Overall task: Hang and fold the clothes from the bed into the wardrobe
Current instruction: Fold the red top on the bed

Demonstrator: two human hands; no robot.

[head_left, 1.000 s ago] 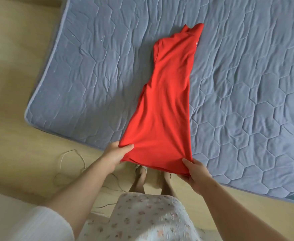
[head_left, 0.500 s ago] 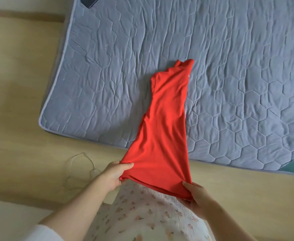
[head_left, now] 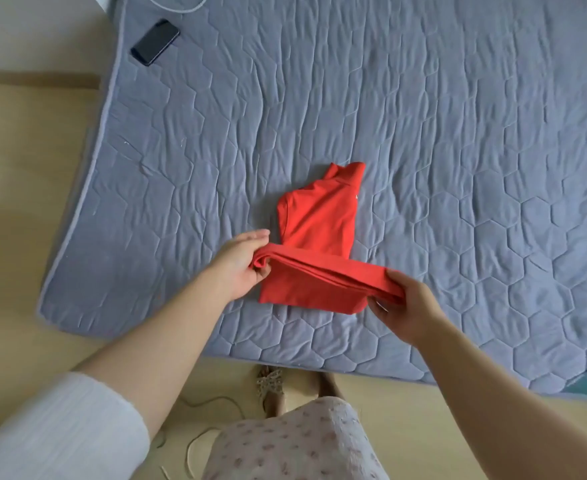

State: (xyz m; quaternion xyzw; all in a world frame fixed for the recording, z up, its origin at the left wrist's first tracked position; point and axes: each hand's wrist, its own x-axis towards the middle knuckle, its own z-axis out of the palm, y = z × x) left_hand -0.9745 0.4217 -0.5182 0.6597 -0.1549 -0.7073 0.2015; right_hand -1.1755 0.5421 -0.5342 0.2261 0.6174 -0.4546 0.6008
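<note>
both hands (head_left: pixel 242 261) (head_left: pixel 408 306) over grey quilted bed (head_left: pixel 458 133), fingers of each pinching folded hem of red shirt (head_left: pixel 320 223)

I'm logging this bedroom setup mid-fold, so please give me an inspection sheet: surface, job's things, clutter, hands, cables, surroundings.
Surface: grey quilted bed cover, wrinkled.
Job's things: red garment lies on the bed, collar end flat, lower part raised and doubled over toward it.
Clutter: dark phone near the bed's far left corner.
Hands: left hand and right hand each pinch one end of the raised fold.
Cables: white cable at the bed's far edge; thin cord on the floor near the feet.
Surroundings: pale wooden floor; wardrobe not in view.
</note>
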